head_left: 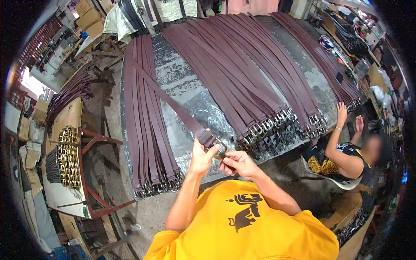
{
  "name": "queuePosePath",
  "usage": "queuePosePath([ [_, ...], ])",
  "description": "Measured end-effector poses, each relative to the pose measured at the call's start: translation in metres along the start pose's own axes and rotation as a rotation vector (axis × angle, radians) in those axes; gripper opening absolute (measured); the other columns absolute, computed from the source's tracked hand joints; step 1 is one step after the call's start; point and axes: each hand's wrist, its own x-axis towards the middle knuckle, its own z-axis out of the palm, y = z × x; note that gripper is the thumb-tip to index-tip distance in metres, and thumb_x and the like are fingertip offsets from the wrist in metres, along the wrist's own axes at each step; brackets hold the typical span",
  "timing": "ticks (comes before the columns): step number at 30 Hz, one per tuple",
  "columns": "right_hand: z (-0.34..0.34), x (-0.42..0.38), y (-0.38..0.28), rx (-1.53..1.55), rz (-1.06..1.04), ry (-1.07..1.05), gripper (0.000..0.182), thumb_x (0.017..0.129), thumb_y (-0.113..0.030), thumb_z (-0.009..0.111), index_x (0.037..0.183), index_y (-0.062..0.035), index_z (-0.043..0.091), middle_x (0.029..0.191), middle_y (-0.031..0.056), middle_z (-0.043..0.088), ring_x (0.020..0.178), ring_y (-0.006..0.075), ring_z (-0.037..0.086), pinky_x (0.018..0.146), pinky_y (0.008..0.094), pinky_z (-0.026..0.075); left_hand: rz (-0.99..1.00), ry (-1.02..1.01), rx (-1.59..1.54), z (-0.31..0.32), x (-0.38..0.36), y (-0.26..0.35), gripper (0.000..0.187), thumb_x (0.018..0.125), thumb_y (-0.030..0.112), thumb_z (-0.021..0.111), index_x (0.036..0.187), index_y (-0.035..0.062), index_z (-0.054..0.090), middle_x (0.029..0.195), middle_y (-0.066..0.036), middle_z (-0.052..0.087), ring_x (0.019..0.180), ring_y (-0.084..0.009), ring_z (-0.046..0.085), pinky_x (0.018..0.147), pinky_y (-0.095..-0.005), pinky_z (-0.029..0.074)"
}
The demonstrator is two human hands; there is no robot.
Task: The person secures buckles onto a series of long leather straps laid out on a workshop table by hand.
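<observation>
The left hand clamps the belt, slanting over the bench, near its buckle, where the right hand's grip seems pinched together; loose fingers could let the buckle slip and scrape the bench.

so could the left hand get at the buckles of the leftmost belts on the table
Probably yes: those buckles lie close by the left hand with nothing seen in between, though it would likely have to let go of its belt first.
</observation>
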Motion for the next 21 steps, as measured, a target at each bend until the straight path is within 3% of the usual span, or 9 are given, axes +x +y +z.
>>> queuePosePath([
  [6,-0.007,-0.005,0.007,0.059,0.07,0.124,0.014,0.092,-0.01,0.051,0.093,0.0004,0.06,0.076,0.0061,0.064,0.055,0.008,0.054,0.049,0.0222,0.043,-0.065,-0.006,-0.068,0.007,-0.001,-0.01,0.053,0.078,-0.006,0.064,0.123,0.0067,0.039,0.103,-0.002,0.048,0.093,-0.0124,0.049,0.084,-0.0293,0.042],
  [7,-0.01,-0.006,0.012,0.051,0.063,0.119,0.014,0.093,-0.01,0.051,0.093,0.0006,0.06,0.077,0.0064,0.064,0.056,0.0084,0.054,0.051,0.0226,0.044,-0.01,-0.015,-0.086,0.007,-0.001,-0.017,0.039,0.086,0.008,0.061,0.12,0.007,0.042,0.102,-0.001,0.05,0.094,-0.0134,0.049,0.081,-0.0305,0.041],
  [9,-0.017,-0.007,0.011,0.018,0.056,0.065,0.016,0.093,-0.011,0.05,0.098,0.0016,0.059,0.083,0.0073,0.065,0.064,0.0115,0.059,0.061,0.0252,0.049,-0.116,0.041,-0.216,0.01,-0.001,-0.018,0.03,0.091,0.02,0.054,0.117,0.0063,0.046,0.101,-0.001,0.052,0.094,-0.0134,0.049,0.08,-0.0303,0.04],
  [11,-0.014,-0.004,0.006,0.026,-0.075,0.086,0.017,0.093,-0.011,0.051,0.103,0.0017,0.057,0.085,0.007,0.065,0.069,0.0136,0.061,0.065,0.0267,0.05,-0.202,0.089,-0.205,0.014,-0.002,-0.022,0.037,0.097,0.037,0.04,0.109,0.005,0.053,0.099,-0.003,0.057,0.093,-0.0133,0.049,0.08,-0.0292,0.038],
  [12,-0.013,-0.002,0.002,0.031,-0.14,0.097,0.019,0.093,-0.01,0.051,0.106,0.0017,0.056,0.086,0.0068,0.065,0.072,0.0146,0.062,0.068,0.0274,0.051,-0.242,0.029,-0.213,0.014,-0.003,-0.027,0.038,0.097,0.038,0.04,0.109,0.0046,0.053,0.098,-0.003,0.058,0.092,-0.0136,0.05,0.08,-0.0293,0.038],
  [14,-0.022,0.002,-0.01,0.084,-0.029,0.115,0.022,0.091,-0.008,0.053,0.11,0.0028,0.052,0.085,0.009,0.064,0.073,0.0173,0.064,0.07,0.03,0.053,-0.319,-0.092,-0.224,0.014,-0.003,-0.037,0.039,0.097,0.039,0.04,0.108,0.0038,0.053,0.096,-0.004,0.059,0.09,-0.0143,0.051,0.08,-0.0293,0.038],
  [15,-0.023,0.003,-0.012,0.04,-0.028,0.132,0.023,0.091,-0.008,0.053,0.11,0.0032,0.052,0.083,0.0095,0.064,0.071,0.0173,0.064,0.068,0.0298,0.053,-0.266,-0.024,-0.169,0.02,0.0,-0.036,0.043,0.097,0.041,0.037,0.109,0.003,0.053,0.094,-0.006,0.06,0.087,-0.017,0.053,0.078,-0.0313,0.042],
  [19,-0.033,-0.02,-0.028,-0.029,0.017,0.052,0.02,0.09,-0.006,0.054,0.107,0.0042,0.051,0.082,0.0111,0.064,0.067,0.0165,0.063,0.061,0.0286,0.052,-0.178,0.224,-0.438,-0.014,0.075,-0.009,0.039,0.098,0.036,0.036,0.108,0.0019,0.052,0.097,-0.009,0.06,0.087,-0.0194,0.056,0.079,-0.0337,0.044],
  [21,-0.033,-0.05,-0.053,-0.042,0.042,-0.006,0.02,0.088,-0.006,0.057,0.105,0.0036,0.052,0.087,0.0114,0.065,0.076,0.0168,0.063,0.071,0.0289,0.051,-0.111,0.24,-0.494,-0.054,0.138,0.019,0.036,0.098,0.033,0.038,0.108,0.0015,0.05,0.098,-0.01,0.06,0.087,-0.0197,0.056,0.079,-0.0339,0.045],
])
